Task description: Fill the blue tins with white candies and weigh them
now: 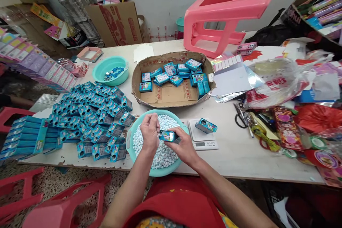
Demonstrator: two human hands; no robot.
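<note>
The right hand [184,144] has a small blue box [167,135] gripped between thumb and fingers, tipped over the near bowl [157,173] full of pale candy-like pieces [162,161]; the left hand [150,130] is curled closed, fingertips right up at the box's left end; can't tell from here if there's a piece pinched in there. Looks to me like the box is being filled or its opening seen to; I'd say the next move calls for the box held steady and those fingertips lined up with that end, nothing fancy.

Loads of stuff around, btw; a big pile of similar boxes [91,108] crowds the bowl's left side, so the left elbow hasn't got much room; a white scale [207,145] sits just right of the bowl with another blue box [206,125] lying on it, easy to knock if the right hand swings out; on the far side of the counter [235,156] there's a cardboard tray [171,99] with more boxes, and a smaller teal bowl [97,73] of shiny blue bits to its left; scissors [239,118], plastic bags and a pink stool [227,12] fill the right, well apart from the hands.
</note>
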